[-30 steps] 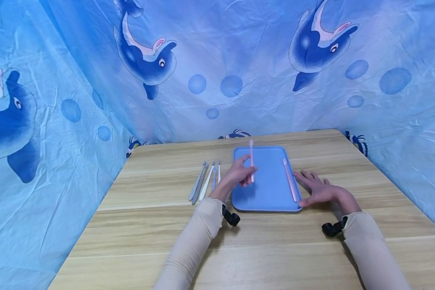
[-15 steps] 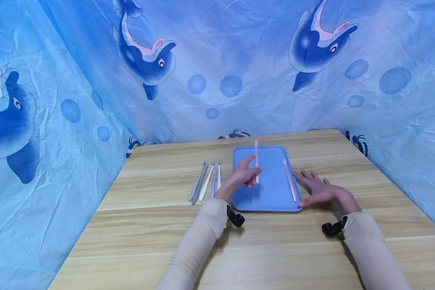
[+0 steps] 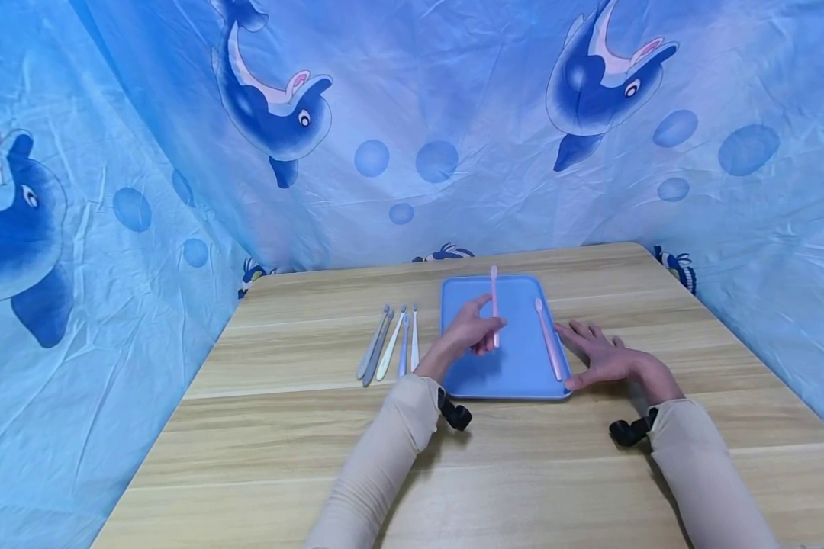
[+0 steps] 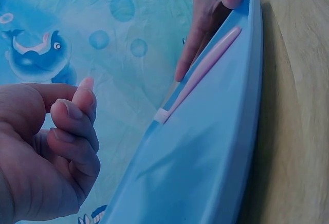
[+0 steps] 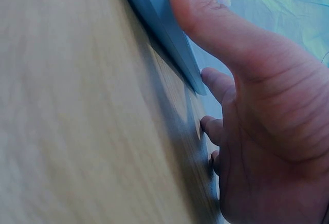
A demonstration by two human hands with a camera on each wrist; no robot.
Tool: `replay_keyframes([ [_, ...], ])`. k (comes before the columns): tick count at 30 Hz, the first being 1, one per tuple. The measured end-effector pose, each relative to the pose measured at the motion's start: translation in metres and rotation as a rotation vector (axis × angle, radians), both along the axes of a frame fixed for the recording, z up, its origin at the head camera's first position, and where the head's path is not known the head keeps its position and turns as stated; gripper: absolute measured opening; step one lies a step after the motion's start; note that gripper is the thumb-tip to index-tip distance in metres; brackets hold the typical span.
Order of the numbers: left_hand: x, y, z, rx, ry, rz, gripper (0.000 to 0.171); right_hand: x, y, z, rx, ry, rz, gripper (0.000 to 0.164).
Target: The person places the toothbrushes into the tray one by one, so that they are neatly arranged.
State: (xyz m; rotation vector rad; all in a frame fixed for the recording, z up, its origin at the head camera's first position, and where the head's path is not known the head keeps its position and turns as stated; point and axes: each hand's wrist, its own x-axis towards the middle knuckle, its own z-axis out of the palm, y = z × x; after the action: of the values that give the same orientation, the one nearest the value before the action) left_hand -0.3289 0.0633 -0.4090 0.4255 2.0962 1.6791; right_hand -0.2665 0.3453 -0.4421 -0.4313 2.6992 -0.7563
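Observation:
My left hand (image 3: 475, 328) pinches a pink toothbrush (image 3: 494, 293) over the blue tray (image 3: 508, 381), its bristle head pointing toward the tray's far edge. In the left wrist view the curled fingers (image 4: 74, 126) show, but the held toothbrush is hidden there. A second pink toothbrush (image 3: 548, 339) lies inside the tray along its right side. At the tray's right edge rests my right hand (image 3: 604, 360), fingers spread and thumb on the near right corner. The right wrist view shows that thumb (image 5: 216, 26) against the tray's rim.
Left of the tray, several toothbrushes lie side by side on the wooden table (image 3: 281, 427), among them a grey one (image 3: 378, 349), a white one (image 3: 391, 349) and a blue one (image 3: 403, 347). A blue dolphin-print curtain (image 3: 412, 114) hangs behind and around the table.
My left hand has moved a little to the right over the tray, carrying the pink toothbrush with it. The right hand and the tray have stayed put.

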Motion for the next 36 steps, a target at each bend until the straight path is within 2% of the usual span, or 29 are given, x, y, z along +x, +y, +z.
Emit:
replay_keyframes([
  [11,0.004,0.014,-0.002,-0.015,-0.006,0.005,0.074,0.000,-0.001,0.000,0.011,0.001,-0.007,0.119],
  [19,0.011,0.026,-0.005,0.003,-0.003,0.010,0.074,0.001,-0.001,0.001,-0.006,-0.003,0.001,0.119],
  [36,0.017,0.054,-0.017,0.033,-0.020,0.010,0.072,0.000,0.000,0.001,-0.015,-0.008,0.003,0.119],
])
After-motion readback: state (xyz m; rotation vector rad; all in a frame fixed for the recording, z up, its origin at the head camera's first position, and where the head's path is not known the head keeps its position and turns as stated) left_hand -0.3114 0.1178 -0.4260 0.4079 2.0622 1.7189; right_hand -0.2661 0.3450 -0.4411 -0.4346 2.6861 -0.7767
